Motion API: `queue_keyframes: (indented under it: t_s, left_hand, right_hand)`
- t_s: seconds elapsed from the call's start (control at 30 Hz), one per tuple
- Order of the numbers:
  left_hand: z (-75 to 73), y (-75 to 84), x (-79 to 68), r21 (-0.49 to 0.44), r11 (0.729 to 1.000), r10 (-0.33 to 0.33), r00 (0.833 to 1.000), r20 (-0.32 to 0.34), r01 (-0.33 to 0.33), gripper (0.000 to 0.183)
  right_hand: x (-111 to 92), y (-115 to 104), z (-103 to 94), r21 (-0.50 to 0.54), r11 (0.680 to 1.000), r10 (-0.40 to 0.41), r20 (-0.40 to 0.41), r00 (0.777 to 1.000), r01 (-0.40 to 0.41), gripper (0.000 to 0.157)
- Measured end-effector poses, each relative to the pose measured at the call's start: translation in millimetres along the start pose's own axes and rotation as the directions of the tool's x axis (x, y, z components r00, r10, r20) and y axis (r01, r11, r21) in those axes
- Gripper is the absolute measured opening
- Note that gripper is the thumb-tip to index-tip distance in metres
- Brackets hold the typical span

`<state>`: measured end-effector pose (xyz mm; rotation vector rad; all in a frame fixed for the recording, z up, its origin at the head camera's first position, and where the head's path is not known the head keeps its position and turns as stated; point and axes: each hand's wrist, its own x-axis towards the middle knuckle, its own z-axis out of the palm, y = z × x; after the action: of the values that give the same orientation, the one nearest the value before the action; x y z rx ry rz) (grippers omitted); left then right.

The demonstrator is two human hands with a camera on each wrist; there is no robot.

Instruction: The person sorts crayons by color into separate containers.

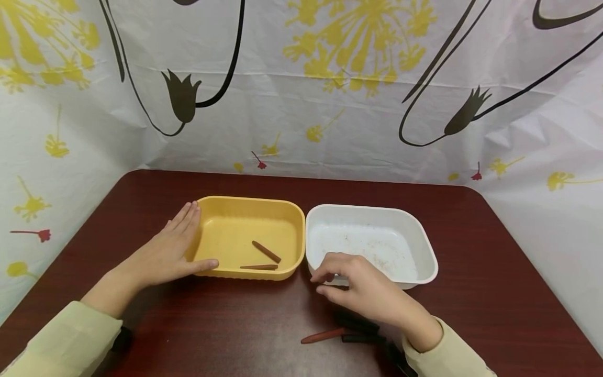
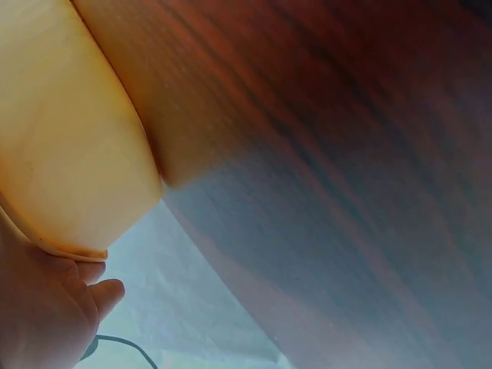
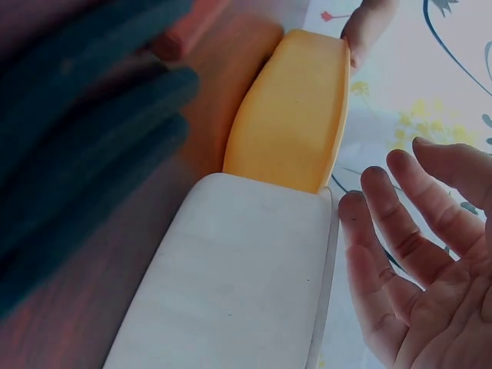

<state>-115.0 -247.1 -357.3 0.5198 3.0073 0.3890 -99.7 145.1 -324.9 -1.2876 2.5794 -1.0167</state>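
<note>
The yellow tray (image 1: pixel 226 230) stands on the dark red-brown surface (image 1: pixel 226 319), with the white tray (image 1: pixel 372 230) just beside it to the right. Two slim brown sticks lie in the yellow tray: one (image 1: pixel 266 252) slants across the bottom near the right end, and the other (image 1: pixel 259 267) lies closer to the near wall. The white tray has fine brownish specks (image 1: pixel 377 246) scattered over its floor.

The left hand (image 1: pixel 171 251) rests against the left end of the yellow tray, its fingers straight and side by side along the rim, the thumb stretched out over the near edge. The right hand (image 1: pixel 355 283) hangs over the near left corner of the white tray, its fingers loosely bent and parted, gripping nothing; the right wrist view shows a narrow gap between fingertips and rim.

On the surface near the right hand lies a reddish-brown stick (image 1: pixel 322 335), beside a few dark sticks (image 1: pixel 363 339). The forearm shades and partly covers these, so their number is hard to judge. Pale sleeves (image 1: pixel 75 335) cover both forearms, and a white floral sheet (image 1: pixel 254 120) hangs behind the surface.
</note>
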Motion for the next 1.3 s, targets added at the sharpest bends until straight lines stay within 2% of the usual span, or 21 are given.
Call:
queue_keyframes:
  t_s: [0.33, 0.57, 1.3]
  left_hand:
    - [0.0, -0.8, 0.0, -0.006, 1.000, -0.001, 1.000, 0.008, 0.001, 0.118]
    - [-0.4, -1.7, 1.8, -0.017, 1.000, -0.002, 1.000, 0.006, 0.003, 0.118]
    - [-2.3, -1.3, -0.2, -0.035, 0.999, 0.001, 1.000, 0.007, 0.000, 0.118]
  right_hand:
    - [-16, -4, 10.6, -0.053, 0.998, -0.035, 0.031, 0.999, 0.036, 0.013]
    - [-25, -3, 19.8, -0.050, 0.999, -0.016, 0.098, 0.995, 0.021, 0.013]
    - [-22, 3, 27.5, -0.089, 0.996, 0.042, 0.299, 0.953, -0.016, 0.012]
